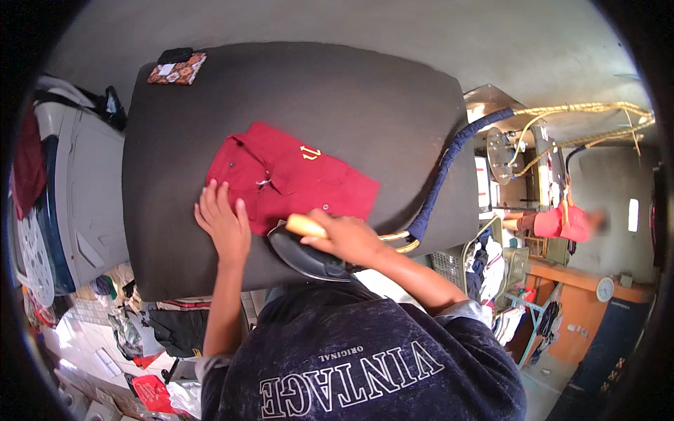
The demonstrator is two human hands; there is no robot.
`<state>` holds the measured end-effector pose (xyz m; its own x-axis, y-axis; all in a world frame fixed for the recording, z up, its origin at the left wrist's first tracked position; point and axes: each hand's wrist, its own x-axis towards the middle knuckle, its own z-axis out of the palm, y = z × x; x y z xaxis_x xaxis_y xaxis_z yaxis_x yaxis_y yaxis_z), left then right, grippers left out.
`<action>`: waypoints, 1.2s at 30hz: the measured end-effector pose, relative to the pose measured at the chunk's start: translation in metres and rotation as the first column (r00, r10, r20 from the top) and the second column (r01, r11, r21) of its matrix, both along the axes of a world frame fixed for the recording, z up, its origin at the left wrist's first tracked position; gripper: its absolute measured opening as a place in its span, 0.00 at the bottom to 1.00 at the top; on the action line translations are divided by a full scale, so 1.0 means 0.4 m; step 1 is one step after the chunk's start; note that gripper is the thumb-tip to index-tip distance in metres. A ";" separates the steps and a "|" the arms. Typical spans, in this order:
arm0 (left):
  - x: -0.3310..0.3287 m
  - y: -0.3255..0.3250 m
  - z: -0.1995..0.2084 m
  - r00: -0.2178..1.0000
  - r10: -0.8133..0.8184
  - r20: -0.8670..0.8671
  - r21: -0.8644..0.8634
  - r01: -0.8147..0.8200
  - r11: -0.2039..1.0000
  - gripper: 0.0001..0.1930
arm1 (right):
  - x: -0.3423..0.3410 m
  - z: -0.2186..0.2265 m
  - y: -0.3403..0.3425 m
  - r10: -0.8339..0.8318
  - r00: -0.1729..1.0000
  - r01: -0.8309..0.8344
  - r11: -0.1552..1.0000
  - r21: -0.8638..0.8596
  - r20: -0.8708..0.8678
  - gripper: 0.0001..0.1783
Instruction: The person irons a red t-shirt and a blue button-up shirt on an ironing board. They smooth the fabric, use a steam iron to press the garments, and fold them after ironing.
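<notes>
- Beneath the left hand (223, 216) and the right hand (345, 240) spreads a broad, dark grey, cloth-covered surface (393, 91).
- Just beyond both hands, flat on that surface, lies a folded crimson fabric garment (305, 179) with a collar and buttons; its lower left part reaches under the left fingertips.
- To the right of the right hand, a long navy-blue wrapped cord (449, 160) curves up and away, ending in two yellowish lines near the wrist.
- Under the right hand sits a black, curved-sided iron (302, 254), at the garment's near edge; how much of it bears on the cloth cannot be told.
- Wrapped in the right hand's closed grip is the iron's rounded yellow handle (306, 225), its end showing left of the knuckles.
- The left hand grasps nothing, its fingers spread and resting on the garment.
- Well beyond the left hand, near the surface's far left corner, lies a flat brown floral-patterned item (184, 72).
- Ahead of the right hand, the garment bears a small yellow anchor-like mark (309, 152).
</notes>
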<state>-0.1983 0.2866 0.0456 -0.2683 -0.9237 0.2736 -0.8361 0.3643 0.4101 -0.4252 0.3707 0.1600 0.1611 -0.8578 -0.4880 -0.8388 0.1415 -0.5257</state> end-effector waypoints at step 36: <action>-0.117 0.136 -0.101 -0.019 0.717 -0.697 0.716 0.043 0.697 0.22 | -0.420 -0.282 -0.063 -0.145 0.971 0.125 0.985 -0.116 -0.190 0.19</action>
<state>-0.2449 0.3409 0.0052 0.2392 -0.8405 -0.4862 0.4411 -0.3520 0.8255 -0.5932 0.3454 0.0470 -0.0499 -0.9122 -0.4066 -0.9041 0.2143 -0.3698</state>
